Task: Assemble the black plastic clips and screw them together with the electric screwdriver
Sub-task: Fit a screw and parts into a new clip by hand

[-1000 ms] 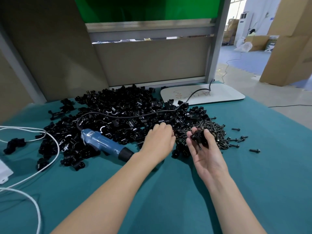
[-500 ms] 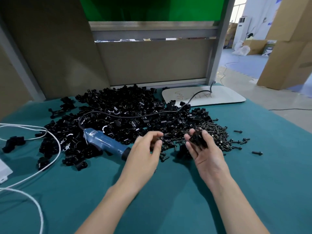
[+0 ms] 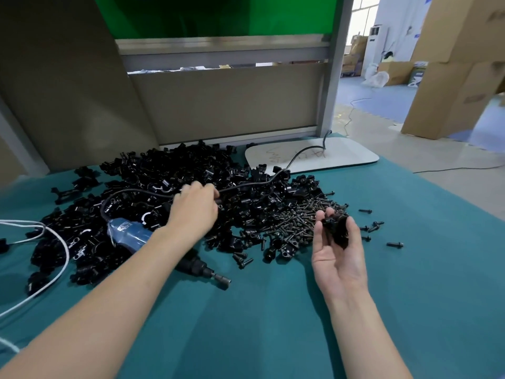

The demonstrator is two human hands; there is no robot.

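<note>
A: What's changed with the left hand [image 3: 195, 212]?

B: A moment ago it was near the screws [image 3: 297, 220]; now it has moved up onto the clip pile [image 3: 169, 187], fingers curled down among the pieces by the black cord [image 3: 246, 184]. Whether it has pinched one, I can't tell.

A: And the right hand [image 3: 337, 250]?

B: Still palm up just right of the pile, fingers loosely cupped around a small clump of clip parts [image 3: 337, 228].

A: The screwdriver [image 3: 164, 250]?

B: Lying untouched at the pile's near edge, under the left forearm. So I'd judge it's still gathering parts, with driving not begun
</note>
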